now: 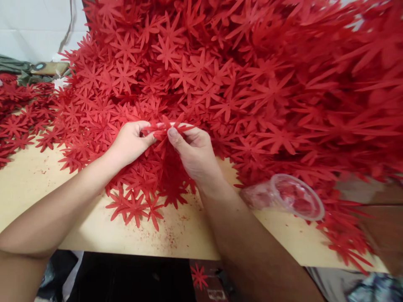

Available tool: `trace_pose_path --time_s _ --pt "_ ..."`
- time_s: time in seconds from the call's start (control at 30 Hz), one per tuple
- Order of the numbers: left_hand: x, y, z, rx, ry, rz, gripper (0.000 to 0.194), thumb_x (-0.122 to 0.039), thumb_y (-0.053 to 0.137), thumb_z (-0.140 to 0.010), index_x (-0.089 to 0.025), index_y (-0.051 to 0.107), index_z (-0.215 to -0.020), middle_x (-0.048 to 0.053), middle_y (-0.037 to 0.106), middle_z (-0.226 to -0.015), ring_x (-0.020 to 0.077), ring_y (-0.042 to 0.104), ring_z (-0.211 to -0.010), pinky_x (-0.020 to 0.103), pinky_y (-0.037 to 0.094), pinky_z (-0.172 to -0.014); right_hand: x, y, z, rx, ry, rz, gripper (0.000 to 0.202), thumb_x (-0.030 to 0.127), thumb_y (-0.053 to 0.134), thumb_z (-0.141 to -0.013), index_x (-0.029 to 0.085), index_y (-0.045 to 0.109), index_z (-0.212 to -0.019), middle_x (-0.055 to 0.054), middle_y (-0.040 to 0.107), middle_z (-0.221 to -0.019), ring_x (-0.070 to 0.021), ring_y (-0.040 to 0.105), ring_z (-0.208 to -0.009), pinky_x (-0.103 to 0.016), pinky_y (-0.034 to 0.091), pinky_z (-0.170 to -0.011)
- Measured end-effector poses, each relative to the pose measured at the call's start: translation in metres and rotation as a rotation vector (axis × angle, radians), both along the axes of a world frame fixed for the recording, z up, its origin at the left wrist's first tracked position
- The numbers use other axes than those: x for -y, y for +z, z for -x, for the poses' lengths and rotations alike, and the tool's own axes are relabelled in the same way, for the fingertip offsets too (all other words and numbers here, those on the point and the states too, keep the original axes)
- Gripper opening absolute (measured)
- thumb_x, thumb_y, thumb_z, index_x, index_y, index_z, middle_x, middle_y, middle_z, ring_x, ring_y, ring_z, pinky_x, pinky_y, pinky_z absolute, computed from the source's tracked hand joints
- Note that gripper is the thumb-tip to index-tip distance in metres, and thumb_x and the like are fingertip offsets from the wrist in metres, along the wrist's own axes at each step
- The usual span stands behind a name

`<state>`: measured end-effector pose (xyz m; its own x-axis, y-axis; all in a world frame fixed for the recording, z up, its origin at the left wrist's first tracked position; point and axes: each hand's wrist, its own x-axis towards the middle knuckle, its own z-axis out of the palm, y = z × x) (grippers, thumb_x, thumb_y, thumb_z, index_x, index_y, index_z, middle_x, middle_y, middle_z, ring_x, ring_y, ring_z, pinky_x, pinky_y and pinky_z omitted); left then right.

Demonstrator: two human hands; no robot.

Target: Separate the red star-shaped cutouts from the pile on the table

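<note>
At the far left, a crumpled green cloth (14, 65) lies beside a flat tan object (58, 68) with a round disc on it; nearer, a smaller spread of red cutouts (15, 126) covers part of the pale, smooth bench (28, 180); the left forearm slants in from the near left, its wrist fairly straight, and the left hand (130, 142) is turned inward with thumb and fingers bent towards each other; its grip is closed in a pinch on the left end of the held red pieces (165, 126), which are thin, with narrow petal-like lobes, and sit above the near part of the big heap (201, 79); that heap is made of many-pointed, flower-shaped cutouts, matt and layered, their lobes slim and round-tipped; a few cutouts (135, 207) lie at its near edge, beside fine reddish crumbs (171, 235) on the bench; the right forearm rises from the near right, and the right hand (200, 157) has its thumb uppermost, pressed on the same pieces, its fingers curled behind; that grip is closed too, just beside the left one; farther right, a clear plastic cup (319, 207) with a round, thick rim lies tipped over, red showing through it.
</note>
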<state>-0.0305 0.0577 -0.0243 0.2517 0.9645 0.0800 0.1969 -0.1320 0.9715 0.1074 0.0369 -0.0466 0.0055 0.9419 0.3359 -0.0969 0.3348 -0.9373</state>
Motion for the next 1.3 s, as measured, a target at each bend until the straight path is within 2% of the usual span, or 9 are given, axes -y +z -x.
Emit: trace_pose_path --time_s 0.23,0.37,0.5,0.6,0.73,0.87,1.07,1.2,1.3 --pt "0.001 0.003 0.003 -0.074 -0.001 -0.054 0.015 -0.022 0.067 -0.071 -0.015 0.056 -0.063 -0.003 0.052 -0.056 0.0084 0.044 -0.052 0.024 0.037 -0.057 -0.013 -0.008 -0.014 -0.038 -0.312 0.007 0.036 0.049 0.066 -0.073 0.02 0.051 -0.059 0.005 0.049 -0.057 -0.0064 0.046 -0.054 -0.024 0.045 -0.057" --pt "-0.003 0.005 0.011 -0.109 0.147 -0.335 0.017 -0.024 0.068 -0.07 -0.017 0.067 -0.086 0.006 0.062 -0.093 0.0186 0.056 -0.09 0.031 0.043 -0.083 -0.017 -0.011 -0.018 -0.018 -0.31 -0.061 0.021 0.043 0.062 -0.078 0.022 0.058 -0.079 0.002 0.06 -0.077 -0.0094 0.056 -0.07 -0.027 0.05 -0.069" --pt "0.007 0.012 0.012 -0.133 0.161 -0.576 0.028 -0.031 0.067 -0.075 -0.023 0.066 -0.101 0.008 0.054 -0.123 0.0254 0.041 -0.123 0.038 0.03 -0.105 -0.011 -0.004 -0.016 0.106 -0.362 -0.145 0.018 0.039 0.064 -0.078 0.024 0.064 -0.088 -0.004 0.06 -0.102 -0.0146 0.058 -0.099 -0.034 0.048 -0.092" --pt "0.017 0.016 0.009 -0.2 0.107 -0.606 0.027 -0.035 0.063 -0.078 -0.025 0.066 -0.103 0.007 0.053 -0.128 0.0269 0.039 -0.127 0.043 0.023 -0.109 -0.004 0.004 -0.013 0.181 -0.425 -0.219 0.017 0.039 0.063 -0.079 0.022 0.064 -0.078 -0.002 0.059 -0.091 -0.0133 0.057 -0.091 -0.032 0.047 -0.088" --pt "0.023 0.013 0.002 -0.221 0.019 -0.545 0.035 -0.042 0.063 -0.078 -0.022 0.065 -0.106 0.007 0.061 -0.117 0.0241 0.05 -0.116 0.041 0.031 -0.105 0.004 0.01 -0.008 0.266 -0.403 -0.166 0.042 0.048 0.056 -0.083 0.019 0.047 -0.054 0.004 0.041 -0.053 -0.0067 0.04 -0.053 -0.024 0.04 -0.056" --pt "0.022 0.003 -0.009 -0.021 -0.052 -0.237 0.049 -0.046 0.063 -0.077 -0.014 0.058 -0.114 0.008 0.064 -0.102 0.0161 0.059 -0.09 0.031 0.046 -0.086 0.006 0.009 -0.003 0.26 -0.417 -0.136 0.057 0.06 0.051 -0.08 0.018 0.033 -0.047 0.006 0.028 -0.047 -0.0047 0.032 -0.047 -0.022 0.032 -0.047" --pt "0.019 -0.007 -0.018 0.172 -0.085 -0.128 0.03 -0.034 0.071 -0.072 -0.013 0.064 -0.092 0.004 0.067 -0.091 0.0139 0.061 -0.087 0.029 0.047 -0.088 0.003 0.004 0.003 0.101 -0.206 -0.094 0.056 0.068 0.037 -0.082 0.02 0.053 -0.057 0.002 0.045 -0.054 -0.0099 0.051 -0.061 -0.025 0.046 -0.059" --pt "0.01 -0.011 -0.012 0.292 -0.051 -0.083 0.018 -0.032 0.064 -0.078 -0.014 0.064 -0.075 -0.001 0.066 -0.074 0.01 0.06 -0.075 0.025 0.048 -0.08 -0.001 -0.001 0.002 0.055 -0.122 -0.049 0.04 0.059 0.054 -0.078 0.02 0.057 -0.067 0.003 0.051 -0.061 -0.0089 0.052 -0.062 -0.025 0.049 -0.063" --pt "0.003 -0.011 -0.006 0.302 0.048 -0.105 0.016 -0.03 0.067 -0.076 -0.014 0.063 -0.073 -0.002 0.065 -0.071 0.0082 0.057 -0.069 0.022 0.047 -0.075 -0.005 -0.005 -0.003 -0.002 -0.21 0.017 0.028 0.047 0.066 -0.073 0.02 0.06 -0.072 0.004 0.055 -0.068 -0.0066 0.051 -0.061 -0.023 0.049 -0.06"
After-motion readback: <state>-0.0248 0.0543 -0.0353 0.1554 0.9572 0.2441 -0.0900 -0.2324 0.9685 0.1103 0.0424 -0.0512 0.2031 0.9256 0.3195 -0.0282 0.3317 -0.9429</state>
